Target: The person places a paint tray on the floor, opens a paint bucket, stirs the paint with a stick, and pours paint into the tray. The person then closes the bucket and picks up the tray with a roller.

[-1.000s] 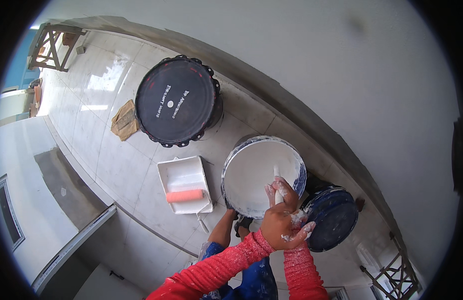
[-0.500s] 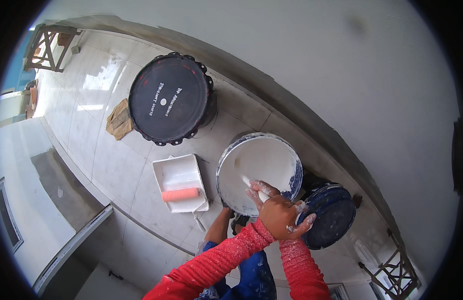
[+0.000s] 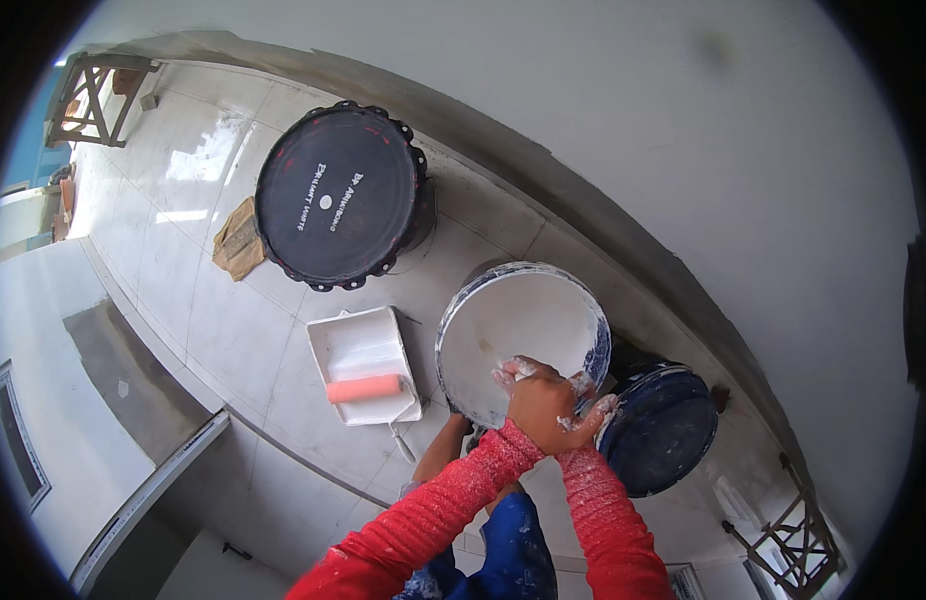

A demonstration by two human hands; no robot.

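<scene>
Clasping a pale stick [image 3: 524, 371], the left hand [image 3: 543, 405] is curled into a fist, its white-smeared thumb jutting right; just a short end of the stick shows. The right hand [image 3: 584, 383] is mostly hidden under the left, so I cannot tell how its fingers stand. Both are over the near side of an open bucket [image 3: 595, 350], whose rim is crusted with white and whose inside is pale with paint [image 3: 483, 300]. Red sleeves [image 3: 423, 510], speckled white, run back from the grip, with blue trousers [image 3: 520, 550] below. Just right of the grip stands a dark blue pail [image 3: 660, 430]. Farther left of it lies a white tray [image 3: 333, 340], with a pink roller [image 3: 366, 388] resting across its near end. Beyond the tray, up and left of the grip, stands a black-lidded drum [image 3: 333, 235], with brown paper [image 3: 240, 240] beside it. Tiled floor [image 3: 283, 360] spreads all around, meeting a grey-white wall [image 3: 683, 160] beyond the buckets.
</scene>
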